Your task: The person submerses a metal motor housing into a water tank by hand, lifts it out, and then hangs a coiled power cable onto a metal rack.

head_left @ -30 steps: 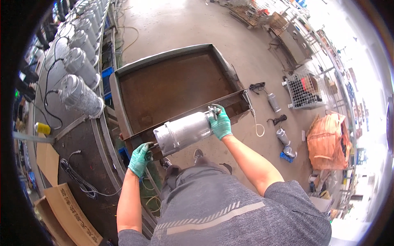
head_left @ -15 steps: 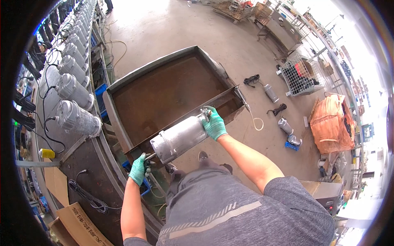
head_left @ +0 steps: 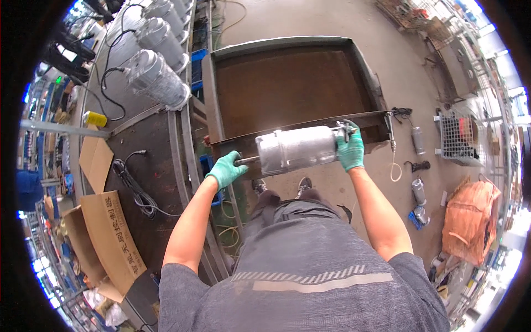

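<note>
Silver cylinder (head_left: pixel 301 148), wide brown metal tray (head_left: pixel 293 83), grey floor (head_left: pixel 315 17), wire cage (head_left: pixel 452 133)

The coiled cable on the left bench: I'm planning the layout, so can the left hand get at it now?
Probably not without letting go: the left hand grips the rod of the silver cylinder, though nothing seems to cover the coiled cable.

Yeah, we're definitely in some kind of factory workshop. We've got lookalike silver housings (head_left: pixel 159 80) lined up along a counter (head_left: pixel 159 148), a big metal tray (head_left: pixel 282 46), a wire cage (head_left: pixel 458 131) on bare floor (head_left: pixel 310 21), even green-gloved hands (head_left: pixel 228 169).
</note>
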`<move>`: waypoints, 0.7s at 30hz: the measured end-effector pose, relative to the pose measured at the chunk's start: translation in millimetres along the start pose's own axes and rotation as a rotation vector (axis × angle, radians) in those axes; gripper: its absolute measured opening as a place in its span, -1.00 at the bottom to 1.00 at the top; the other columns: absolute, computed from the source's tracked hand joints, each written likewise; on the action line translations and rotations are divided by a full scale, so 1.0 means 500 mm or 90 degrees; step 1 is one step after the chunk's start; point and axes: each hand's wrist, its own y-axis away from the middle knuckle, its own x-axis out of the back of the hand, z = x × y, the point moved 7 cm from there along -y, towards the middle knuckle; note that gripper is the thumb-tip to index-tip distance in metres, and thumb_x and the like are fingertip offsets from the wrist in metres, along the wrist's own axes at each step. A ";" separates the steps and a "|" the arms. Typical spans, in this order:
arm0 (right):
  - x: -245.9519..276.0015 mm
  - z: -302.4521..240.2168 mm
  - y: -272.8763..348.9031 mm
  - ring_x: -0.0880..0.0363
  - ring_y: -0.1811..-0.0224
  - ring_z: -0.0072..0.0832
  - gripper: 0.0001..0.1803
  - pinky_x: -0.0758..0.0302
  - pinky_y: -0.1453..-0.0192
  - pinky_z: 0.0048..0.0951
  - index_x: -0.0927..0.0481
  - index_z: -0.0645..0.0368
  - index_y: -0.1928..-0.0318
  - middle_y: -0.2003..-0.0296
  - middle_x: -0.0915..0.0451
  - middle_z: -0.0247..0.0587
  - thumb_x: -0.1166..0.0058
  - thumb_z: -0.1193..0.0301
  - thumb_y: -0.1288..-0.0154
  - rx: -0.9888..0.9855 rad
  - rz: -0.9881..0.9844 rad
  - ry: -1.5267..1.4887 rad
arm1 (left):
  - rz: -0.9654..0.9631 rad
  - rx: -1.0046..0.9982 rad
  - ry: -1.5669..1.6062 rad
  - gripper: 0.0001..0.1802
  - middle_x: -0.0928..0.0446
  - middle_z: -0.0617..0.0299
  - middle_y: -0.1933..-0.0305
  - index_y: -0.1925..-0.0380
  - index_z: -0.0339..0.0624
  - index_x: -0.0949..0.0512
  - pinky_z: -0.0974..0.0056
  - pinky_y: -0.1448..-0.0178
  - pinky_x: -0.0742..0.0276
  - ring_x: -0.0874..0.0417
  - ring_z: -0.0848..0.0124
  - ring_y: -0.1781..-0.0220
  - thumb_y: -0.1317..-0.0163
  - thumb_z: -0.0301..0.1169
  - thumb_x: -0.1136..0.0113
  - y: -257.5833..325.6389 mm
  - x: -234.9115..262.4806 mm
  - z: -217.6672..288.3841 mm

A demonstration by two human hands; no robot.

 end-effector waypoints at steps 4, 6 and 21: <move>-0.013 -0.004 -0.003 -0.59 -0.02 -0.59 -0.58 -0.56 -0.23 -0.50 -0.46 0.16 -0.28 -0.03 -0.65 -0.30 -0.15 0.58 -0.46 -0.024 -0.011 0.061 | -0.074 0.048 -0.184 -0.48 -0.71 -0.15 0.03 0.12 -0.17 -0.72 -0.01 -0.12 -0.65 -0.70 -0.12 -0.08 -0.29 0.09 -0.31 -0.006 0.002 -0.011; -0.006 -0.005 -0.003 -0.59 -0.02 -0.58 -0.58 -0.55 -0.24 -0.50 -0.45 0.18 -0.28 -0.01 -0.65 -0.30 -0.15 0.57 -0.47 0.005 -0.002 0.077 | 0.030 0.035 -0.229 -0.63 -0.73 -0.06 0.12 0.18 -0.06 -0.73 -0.05 -0.01 -0.66 -0.74 -0.09 0.06 -0.31 -0.01 -0.31 0.008 0.011 0.020; -0.017 -0.018 0.003 -0.57 0.06 -0.57 -0.45 -0.58 -0.13 -0.51 -0.43 0.13 -0.28 0.01 -0.62 -0.31 -0.29 0.58 -0.32 0.007 -0.002 0.076 | -0.067 0.367 0.653 -0.48 -0.60 0.30 0.37 0.17 -0.09 -0.63 0.43 0.61 -0.30 -0.55 0.53 0.52 -0.46 0.17 -0.15 0.034 -0.056 -0.036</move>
